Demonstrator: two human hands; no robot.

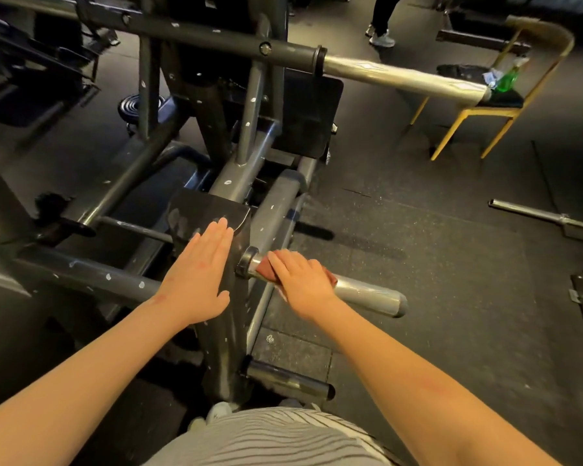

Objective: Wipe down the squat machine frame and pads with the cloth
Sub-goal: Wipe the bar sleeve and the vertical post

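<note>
Striped shirt (283, 438) fills the bottom edge. At frame centre the left hand (199, 274) lies flat on the black pad (209, 210), grip spread with fingers straight, probably to brace the body. Just right of it, the right hand (300, 284) has its grip curled over the reddish cloth (266, 268), pressing it around the steel weight peg (367, 294), apparently to wipe it.

2 hands, left (196, 274) and right (300, 280), 1 cloth (264, 270), 1 squat machine (229, 186), 1 chair (549, 31), 1 green bottle (507, 79), 1 floor bar (532, 215)
</note>
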